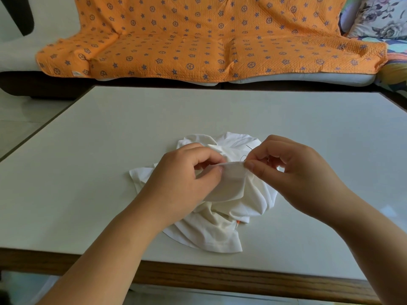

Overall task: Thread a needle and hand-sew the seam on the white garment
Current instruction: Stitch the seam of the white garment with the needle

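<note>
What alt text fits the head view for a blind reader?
Left hand and right hand pinch the raised edge of a crumpled white garment on a pale table; a thin needle sticks up by the right hand.

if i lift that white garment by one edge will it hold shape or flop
Probably flops: the white garment lies crumpled in soft folds on the table. Likely light: the left hand and right hand hold its edge with fingertip pinches. Pushed, it would likely bunch.

garment on table, between both hands; sofa behind table
</note>
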Demonstrator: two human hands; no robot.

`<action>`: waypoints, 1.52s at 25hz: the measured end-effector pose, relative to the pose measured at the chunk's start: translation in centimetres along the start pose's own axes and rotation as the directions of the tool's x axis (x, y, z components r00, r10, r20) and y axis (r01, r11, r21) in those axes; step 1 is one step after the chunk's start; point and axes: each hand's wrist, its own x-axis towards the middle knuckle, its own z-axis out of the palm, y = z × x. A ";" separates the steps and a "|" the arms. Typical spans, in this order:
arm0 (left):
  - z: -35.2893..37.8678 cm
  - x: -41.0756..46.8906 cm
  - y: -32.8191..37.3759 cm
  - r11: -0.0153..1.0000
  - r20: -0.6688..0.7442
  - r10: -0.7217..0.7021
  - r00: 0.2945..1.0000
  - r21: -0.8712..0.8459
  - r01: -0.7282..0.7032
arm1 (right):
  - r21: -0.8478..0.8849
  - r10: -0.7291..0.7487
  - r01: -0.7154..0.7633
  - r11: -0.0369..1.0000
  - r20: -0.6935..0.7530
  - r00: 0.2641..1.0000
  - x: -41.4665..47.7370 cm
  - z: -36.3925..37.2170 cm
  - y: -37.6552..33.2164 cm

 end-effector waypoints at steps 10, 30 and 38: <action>0.6 0.3 0.2 0.986 0.011 -0.008 1.000 -0.167 0.010 | 0.058 0.041 -0.041 0.997 0.001 0.999 -0.1 -0.1 0.0; -0.2 0.0 0.4 0.992 0.078 0.006 0.997 -0.129 0.004 | 0.263 0.039 -0.038 0.964 0.003 0.999 0.1 -1.3 -0.8; -0.2 0.1 0.7 0.991 0.118 0.019 0.993 -0.137 -0.002 | 0.297 0.142 -0.146 0.944 0.034 0.989 0.0 -0.6 -1.5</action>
